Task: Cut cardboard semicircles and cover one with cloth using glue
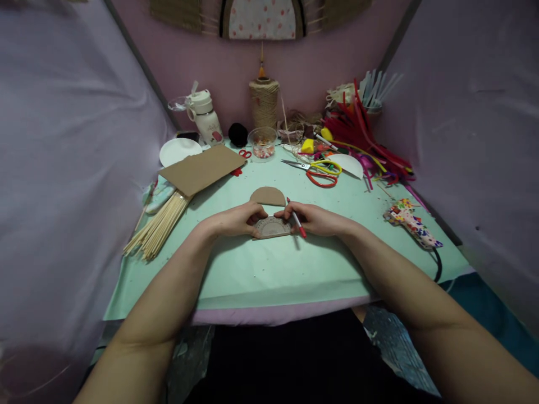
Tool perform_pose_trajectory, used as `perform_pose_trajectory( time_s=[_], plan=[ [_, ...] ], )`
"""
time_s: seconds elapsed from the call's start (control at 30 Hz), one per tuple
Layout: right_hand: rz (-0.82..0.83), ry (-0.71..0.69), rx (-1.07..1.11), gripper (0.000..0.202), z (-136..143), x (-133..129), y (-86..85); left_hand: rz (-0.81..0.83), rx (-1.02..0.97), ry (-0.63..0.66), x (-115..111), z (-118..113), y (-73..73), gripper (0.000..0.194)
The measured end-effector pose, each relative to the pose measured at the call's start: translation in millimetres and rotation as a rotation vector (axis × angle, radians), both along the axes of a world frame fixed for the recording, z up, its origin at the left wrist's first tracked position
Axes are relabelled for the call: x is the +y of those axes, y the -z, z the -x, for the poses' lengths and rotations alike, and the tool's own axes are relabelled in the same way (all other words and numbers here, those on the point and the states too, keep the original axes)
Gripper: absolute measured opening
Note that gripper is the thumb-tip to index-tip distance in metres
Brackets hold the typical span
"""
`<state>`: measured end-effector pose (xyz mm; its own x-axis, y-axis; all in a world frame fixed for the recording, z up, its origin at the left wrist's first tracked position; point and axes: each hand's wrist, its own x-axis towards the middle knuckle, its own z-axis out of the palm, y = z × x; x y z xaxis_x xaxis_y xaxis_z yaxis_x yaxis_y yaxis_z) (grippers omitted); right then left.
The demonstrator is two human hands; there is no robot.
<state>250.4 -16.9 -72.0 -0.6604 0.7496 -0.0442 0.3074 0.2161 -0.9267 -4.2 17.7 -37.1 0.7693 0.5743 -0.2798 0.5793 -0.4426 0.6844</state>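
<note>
A clear, semicircular protractor with printed markings (pixel 273 226) lies on a flat piece of brown cardboard (pixel 272 237) at the middle of the pale green covered surface (pixel 252 280), and it sits between the two hands. From the left hand (pixel 242 220) it extends to the right; from the right hand (pixel 311 219) it extends to the left. Neither hand is clearly nearer, since both reach it. The left fingers grasp its left end, with the thumb on the near side and the bent fingers on the far side. The right fingers hold a slim white-and-red pen (pixel 296 217) while their tips rest at the protractor's far right edge; how firmly they press, I cannot tell.

The protractor's long axis runs left to right, its right end slightly farther away than its left. Its curved side faces far and its straight side near, where a strip of the cardboard shows. The pen stands across the right end, slanting from far left to near right; which end writes is too small to tell. Just beyond lies a brown half-disc of cardboard (pixel 268 196), curve also facing far, its long axis nearly parallel to the protractor's.
</note>
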Motion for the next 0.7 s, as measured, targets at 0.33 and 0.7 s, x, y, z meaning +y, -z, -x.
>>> perform_pose_trajectory(
  time_s=[0.33,0.7],
  plan=[
    [-0.038,0.118,-0.030,0.029,4.4,-3.7,-3.0,-0.010,0.016,-0.020,-0.3,0.7,-6.2,0.048],
    [-0.069,0.174,0.061,0.013,2.4,2.7,6.5,-0.066,0.052,-0.104,6.5,4.4,6.1,0.045]
  ],
)
